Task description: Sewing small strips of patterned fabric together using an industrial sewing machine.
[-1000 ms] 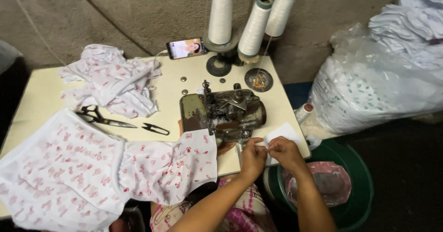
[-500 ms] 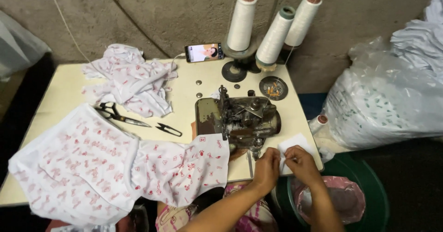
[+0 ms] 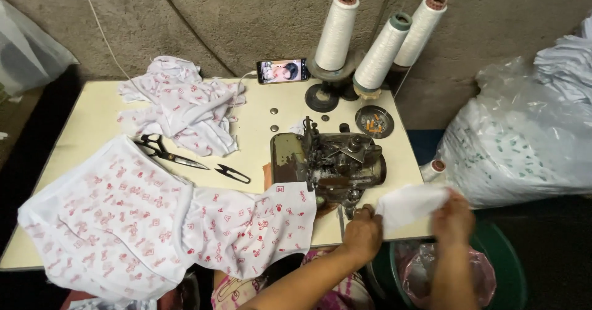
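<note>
Between left hand (image 3: pixel 362 236) and right hand (image 3: pixel 453 219) — white cloth (image 3: pixel 408 204).

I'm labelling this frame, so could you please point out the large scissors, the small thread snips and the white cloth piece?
large scissors (image 3: pixel 161 151): head view, near the pivot.
small thread snips (image 3: pixel 233 173): head view, mid-blade.
white cloth piece (image 3: pixel 408 202): head view, centre.

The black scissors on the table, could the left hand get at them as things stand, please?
Probably not right away: the left hand is holding the white cloth piece by the sewing machine, and the scissors lie far across the printed fabric, though nothing covers them.
</note>
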